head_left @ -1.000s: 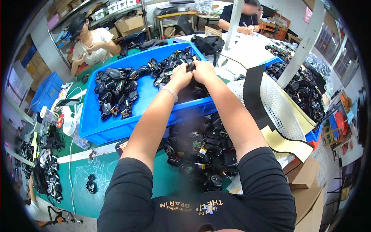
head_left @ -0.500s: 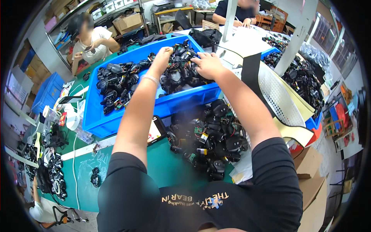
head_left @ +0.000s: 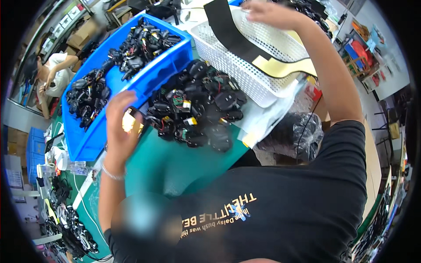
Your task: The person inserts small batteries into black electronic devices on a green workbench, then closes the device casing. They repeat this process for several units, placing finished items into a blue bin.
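My left hand (head_left: 122,129), smeared by motion, hovers by the near side of a blue plastic bin (head_left: 172,70). Its thumb stands apart from the fingers, and nothing shows in its grip. Partly behind it is a phone (head_left: 130,120) with a lit screen. Inside the bin lie two heaps of small black electronic devices (head_left: 144,44). A loose pile of black device parts (head_left: 197,103), some showing green boards and wires, covers the table beside the bin. My right hand (head_left: 274,15) is over the far side of a white perforated basket (head_left: 245,81), fingers stretched out.
A black strip (head_left: 228,35) and a cream, black-edged strip (head_left: 285,67) lie across the basket. Clear plastic wrapping (head_left: 307,131) is below it. Bundled cables (head_left: 72,223) lie at the left of the green table (head_left: 153,166). Another person (head_left: 57,74) sits beyond the bin.
Both hands have left the bin's heap: the left came back toward me, the right swung right over the basket. My view has turned right, so the bin sits further left.
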Demonstrator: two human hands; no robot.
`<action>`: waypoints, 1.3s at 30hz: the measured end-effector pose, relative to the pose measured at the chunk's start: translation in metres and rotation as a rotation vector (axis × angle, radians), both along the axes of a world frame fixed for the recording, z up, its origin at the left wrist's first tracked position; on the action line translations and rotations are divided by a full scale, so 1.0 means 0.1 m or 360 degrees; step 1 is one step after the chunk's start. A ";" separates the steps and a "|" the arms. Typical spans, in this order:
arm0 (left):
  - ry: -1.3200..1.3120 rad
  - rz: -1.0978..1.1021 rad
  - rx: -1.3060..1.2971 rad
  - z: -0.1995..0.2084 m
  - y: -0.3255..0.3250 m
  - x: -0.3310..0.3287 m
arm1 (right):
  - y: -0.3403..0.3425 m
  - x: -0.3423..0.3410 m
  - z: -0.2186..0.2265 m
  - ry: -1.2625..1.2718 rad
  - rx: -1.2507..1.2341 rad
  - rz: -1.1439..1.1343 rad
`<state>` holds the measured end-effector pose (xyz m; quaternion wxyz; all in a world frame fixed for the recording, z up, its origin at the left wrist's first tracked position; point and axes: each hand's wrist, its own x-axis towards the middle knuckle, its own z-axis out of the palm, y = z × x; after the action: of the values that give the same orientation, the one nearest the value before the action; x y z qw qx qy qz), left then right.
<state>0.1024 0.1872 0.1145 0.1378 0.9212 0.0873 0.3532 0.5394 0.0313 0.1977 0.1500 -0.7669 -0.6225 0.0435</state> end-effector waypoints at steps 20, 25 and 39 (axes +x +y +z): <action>-0.0215 0.0383 -0.0767 -0.93 -1.39 -0.87 | 0.36 -2.23 -1.20 -0.0017 0.0465 0.0791; -0.0324 0.0431 -0.0969 -1.03 -1.35 -0.91 | 1.21 -2.44 -1.15 0.0201 0.0814 0.0948; -0.0231 0.0217 -0.1987 -1.21 -1.12 -0.93 | 3.62 -3.10 -1.28 -0.0275 -0.0604 0.1159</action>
<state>0.0091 0.0754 -0.0068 0.6319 0.6334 0.3260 0.3053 0.2295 0.3934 0.0701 -0.0719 -0.5116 -0.8442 0.1430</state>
